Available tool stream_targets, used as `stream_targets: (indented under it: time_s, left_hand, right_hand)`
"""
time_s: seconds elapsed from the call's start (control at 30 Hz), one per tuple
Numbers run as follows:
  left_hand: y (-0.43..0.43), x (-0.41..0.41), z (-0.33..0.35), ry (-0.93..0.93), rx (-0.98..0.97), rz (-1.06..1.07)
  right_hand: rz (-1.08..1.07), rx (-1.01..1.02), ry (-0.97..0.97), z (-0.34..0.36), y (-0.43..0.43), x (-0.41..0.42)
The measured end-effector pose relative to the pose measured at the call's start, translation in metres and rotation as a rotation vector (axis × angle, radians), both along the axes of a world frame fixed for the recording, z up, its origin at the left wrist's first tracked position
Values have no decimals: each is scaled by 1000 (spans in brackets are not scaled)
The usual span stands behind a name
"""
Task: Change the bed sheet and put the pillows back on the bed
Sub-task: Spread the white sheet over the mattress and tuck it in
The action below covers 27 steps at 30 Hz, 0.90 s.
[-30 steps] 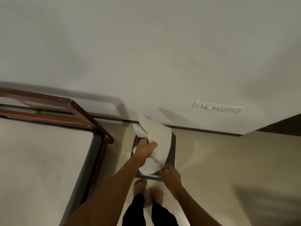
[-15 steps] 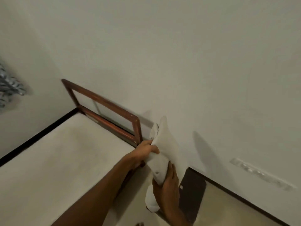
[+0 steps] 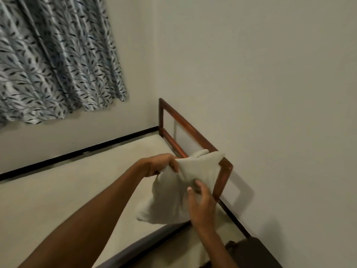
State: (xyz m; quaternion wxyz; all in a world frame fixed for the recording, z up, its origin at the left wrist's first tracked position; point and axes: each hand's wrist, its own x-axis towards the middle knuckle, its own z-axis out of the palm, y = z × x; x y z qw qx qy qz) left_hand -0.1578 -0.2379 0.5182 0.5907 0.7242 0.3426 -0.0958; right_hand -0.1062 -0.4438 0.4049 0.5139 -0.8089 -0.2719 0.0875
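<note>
Up from over the dark stool by the wall comes the folded sheet (image 3: 172, 196), both hands having carried it across to the corner of the bed, and the view has swung left with it, so the curtain, only a sliver at the edge half a second ago, now fills the upper left. That curtain (image 3: 58, 60) hangs in pale folds printed with dark leaves, its hem well above the bed. Below it runs a black skirting line along the wall, and then the bare mattress (image 3: 58, 200), cream on top with a grey side along its near edge. The left hand (image 3: 160, 167) reaches in over the mattress, fingers curled tight and bunching the upper edge of the sheet. The sheet itself hangs from that grip above the mattress corner, its top lapping in front of the wooden headboard (image 3: 191, 130); whether its lower end touches the mattress I cannot tell. The right hand (image 3: 201, 207) lies against the sheet's right side, back toward me, thumb and forefinger a little apart and bent toward a fold, though I cannot tell if they pinch it. Furthest right, low down, the stool (image 3: 257, 252) stands beside the bed.
</note>
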Motion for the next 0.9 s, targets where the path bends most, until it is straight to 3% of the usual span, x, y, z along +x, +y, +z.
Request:
stream_targets:
  time_s: [0.13, 0.3, 0.4, 0.53, 0.9]
  left_hand:
    - [63, -49, 15, 63, 46, 42]
    - [126, -105, 22, 106, 93, 30]
    - [148, -132, 21, 82, 79, 49]
    - [178, -163, 11, 43, 29, 136]
    - [250, -184, -13, 23, -11, 286]
  right_hand:
    - [-65, 51, -291, 29, 70, -3]
    - [233, -166, -492, 56, 149, -13]
    - [406, -212, -462, 60, 179, -18]
    - [471, -153, -426, 61, 212, -32]
    - [907, -420, -309, 54, 327, -39]
